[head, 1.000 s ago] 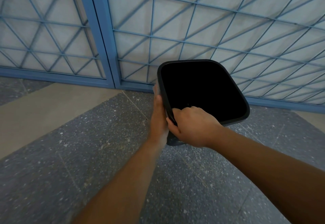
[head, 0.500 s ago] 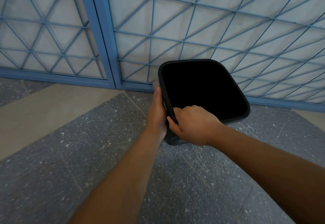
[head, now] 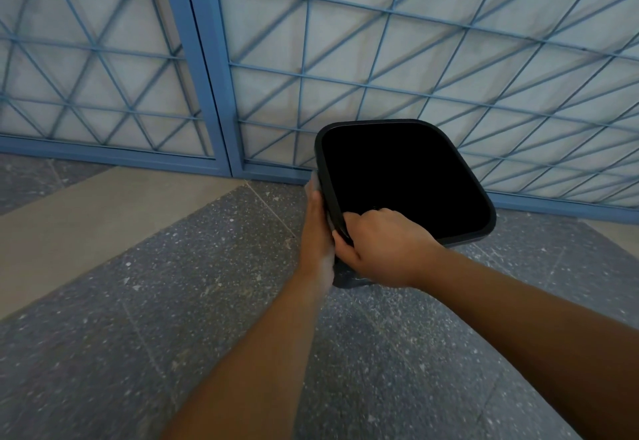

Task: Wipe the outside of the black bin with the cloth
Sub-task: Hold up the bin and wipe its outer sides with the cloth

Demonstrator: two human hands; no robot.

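At the centre of the view, just in front of a blue grille, the black bin is held tilted, its dark open mouth turned toward the camera and its base hidden below the hands. The right hand grips the near corner of the rim, fingers curled over the edge into the opening and thumb on the outer wall. The left hand lies flat along the bin's left outer wall with fingers extended; a pale strip of cloth shows at the fingertips, seemingly pressed between palm and wall, though most of it is hidden.

The bin appears to be thin moulded plastic: probably light, stiff at the rolled rim, somewhat flexible in the walls, and smooth enough to slip. The rim is the best hold; it resists the wiping pressure.

The speckled grey floor to the left and near side lies open for turning the bin. The grille stands close behind its far edge, limiting rotation that way.
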